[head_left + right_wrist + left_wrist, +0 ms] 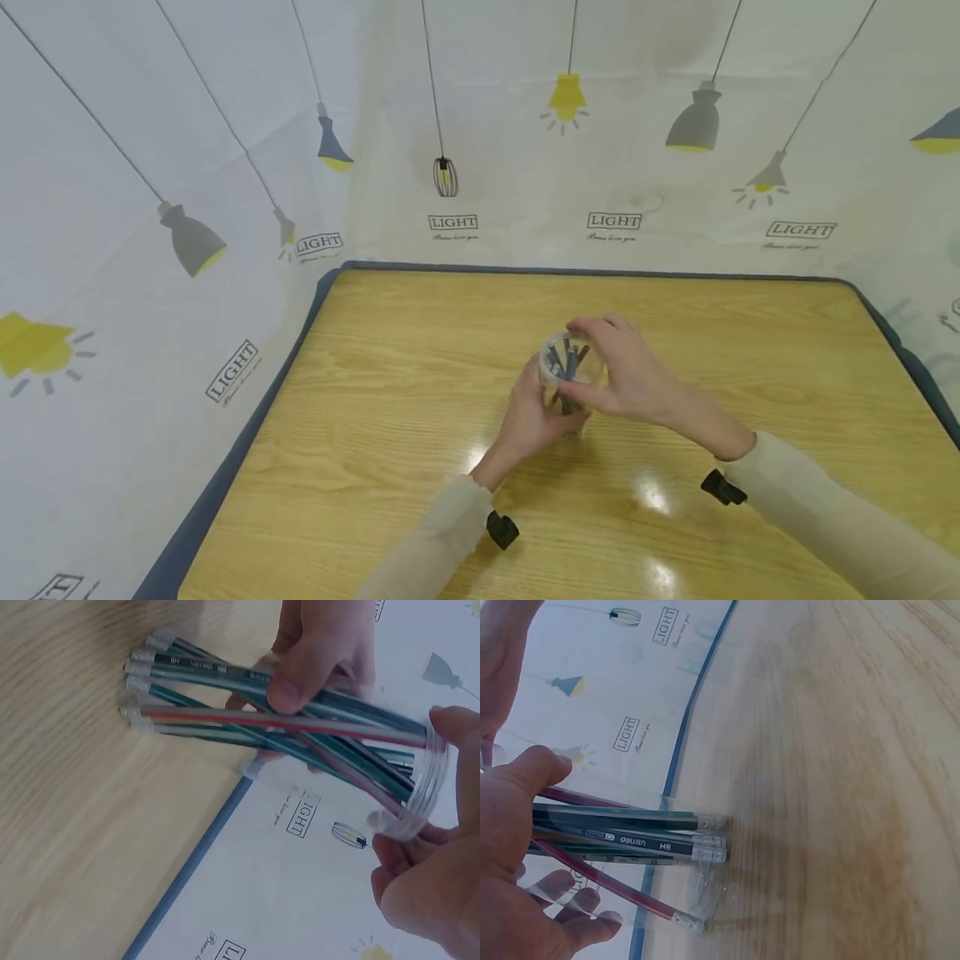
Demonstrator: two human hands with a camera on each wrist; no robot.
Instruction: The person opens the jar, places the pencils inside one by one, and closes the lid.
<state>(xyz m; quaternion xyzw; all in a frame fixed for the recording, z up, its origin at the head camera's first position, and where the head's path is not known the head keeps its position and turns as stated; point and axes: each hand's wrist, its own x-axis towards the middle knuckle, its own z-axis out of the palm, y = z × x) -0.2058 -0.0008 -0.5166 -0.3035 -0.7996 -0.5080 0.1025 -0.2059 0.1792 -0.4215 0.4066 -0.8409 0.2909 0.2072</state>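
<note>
A clear cylindrical jar (553, 375) of pencils (225, 720) stands roughly upright over the middle of the table. My left hand (528, 421) grips its side, thumb and fingers wrapped round the clear wall. From above, my right hand (630, 371) holds the round, ribbed clear top (429, 787) between thumb and fingers; whether this is a lid or the rim is hard to tell. Dark green and red pencils lean crosswise inside, with their metal-banded ends (709, 847) at the jar's bottom. Whether the base touches the table cannot be made out.
The wood-grain table (390, 367) extends around both hands, with a dark blue edge (600, 272) at the back. Behind and to the left hangs a white sheet (510, 192) printed with lamps. A small black device (502, 530) sits at the left wrist, another (723, 487) at the right.
</note>
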